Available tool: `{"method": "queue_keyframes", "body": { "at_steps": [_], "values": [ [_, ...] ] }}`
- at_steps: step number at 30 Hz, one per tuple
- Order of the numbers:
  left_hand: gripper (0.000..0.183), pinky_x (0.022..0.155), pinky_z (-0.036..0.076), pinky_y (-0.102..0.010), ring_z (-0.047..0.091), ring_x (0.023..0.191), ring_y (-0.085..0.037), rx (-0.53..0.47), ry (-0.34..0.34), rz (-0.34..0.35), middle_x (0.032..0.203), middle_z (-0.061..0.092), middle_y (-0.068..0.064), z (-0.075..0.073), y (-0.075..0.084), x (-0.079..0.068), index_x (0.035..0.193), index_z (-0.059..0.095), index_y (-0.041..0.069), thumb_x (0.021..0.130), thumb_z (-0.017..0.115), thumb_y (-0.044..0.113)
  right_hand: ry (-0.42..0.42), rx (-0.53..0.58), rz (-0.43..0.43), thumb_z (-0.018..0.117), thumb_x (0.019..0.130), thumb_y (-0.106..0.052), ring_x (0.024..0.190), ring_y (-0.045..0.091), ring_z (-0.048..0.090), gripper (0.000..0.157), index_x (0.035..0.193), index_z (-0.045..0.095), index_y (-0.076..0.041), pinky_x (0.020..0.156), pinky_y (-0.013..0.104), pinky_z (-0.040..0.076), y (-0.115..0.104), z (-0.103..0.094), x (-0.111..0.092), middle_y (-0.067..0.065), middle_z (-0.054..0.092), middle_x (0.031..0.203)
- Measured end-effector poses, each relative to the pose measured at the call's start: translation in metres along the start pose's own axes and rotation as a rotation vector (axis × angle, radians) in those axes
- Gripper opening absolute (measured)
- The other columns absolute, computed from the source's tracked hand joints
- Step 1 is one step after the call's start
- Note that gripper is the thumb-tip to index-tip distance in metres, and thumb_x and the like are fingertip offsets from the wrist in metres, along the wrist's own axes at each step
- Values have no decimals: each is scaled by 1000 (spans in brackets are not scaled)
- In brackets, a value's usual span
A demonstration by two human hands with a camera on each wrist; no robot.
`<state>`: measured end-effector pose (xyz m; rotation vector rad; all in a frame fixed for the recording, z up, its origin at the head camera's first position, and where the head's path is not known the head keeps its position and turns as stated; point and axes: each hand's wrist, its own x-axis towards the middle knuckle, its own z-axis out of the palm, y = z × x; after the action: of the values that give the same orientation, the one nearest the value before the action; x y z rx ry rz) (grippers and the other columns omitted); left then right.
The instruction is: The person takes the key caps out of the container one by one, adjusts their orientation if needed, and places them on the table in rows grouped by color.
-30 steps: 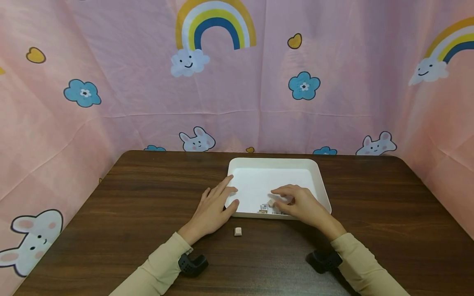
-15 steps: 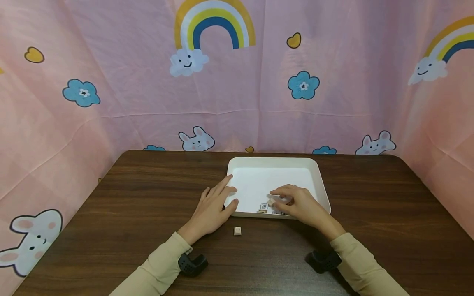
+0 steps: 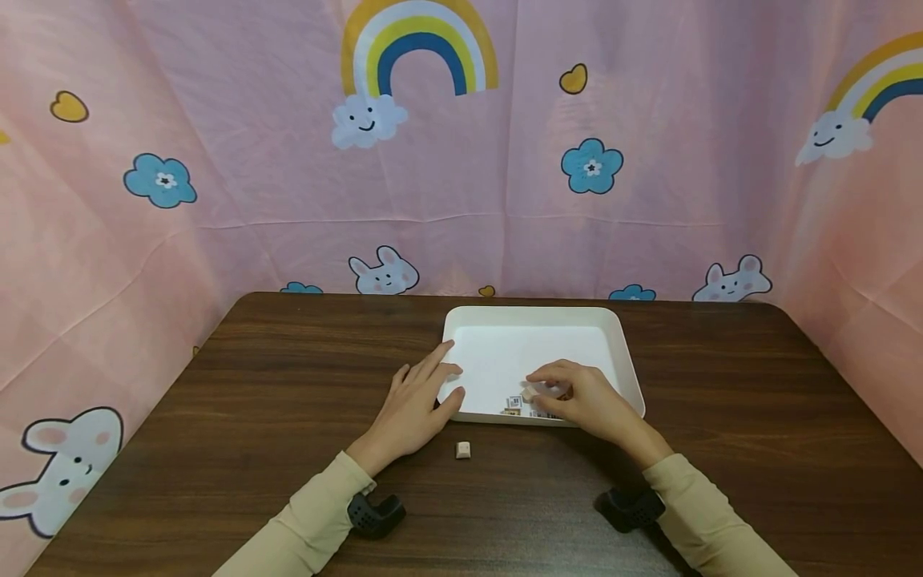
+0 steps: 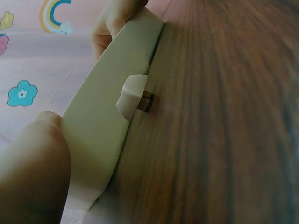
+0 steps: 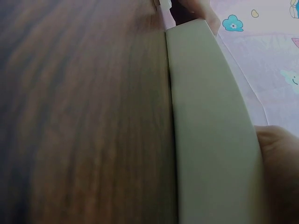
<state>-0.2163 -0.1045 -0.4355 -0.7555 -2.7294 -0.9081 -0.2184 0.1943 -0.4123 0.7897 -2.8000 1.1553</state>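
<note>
A shallow white tray lies on the table. My left hand rests at its left rim with fingers spread and holds nothing; in the left wrist view its thumb lies against the tray's wall. Inside the tray, near the front wall, my right hand pinches a small off-white keycap between thumb and fingers. Several small pieces with dark printed marks lie beside it, partly hidden by the hand and the front wall. Another off-white keycap sits on the table in front of the tray, a brownish stem showing underneath.
The dark wooden table has rounded far corners. Behind it hangs a pink curtain printed with rainbows, flowers and rabbits. Black wrist devices sit at both cuffs, above the tabletop.
</note>
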Motion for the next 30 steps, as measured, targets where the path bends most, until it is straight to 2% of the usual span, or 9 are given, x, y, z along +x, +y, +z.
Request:
{"method": "queue_keyframes", "body": {
  "at_steps": [30],
  "values": [
    [36,113,20,-74,45,140,-42,11,-8,-6,168,28,-4,1,-2,0,132,61,14,106,51,37,8,-5,2,75,93,-14,82,13,69,23,116,75,-11,70,25,57,0,2,-1,6,71,108]
  ]
}}
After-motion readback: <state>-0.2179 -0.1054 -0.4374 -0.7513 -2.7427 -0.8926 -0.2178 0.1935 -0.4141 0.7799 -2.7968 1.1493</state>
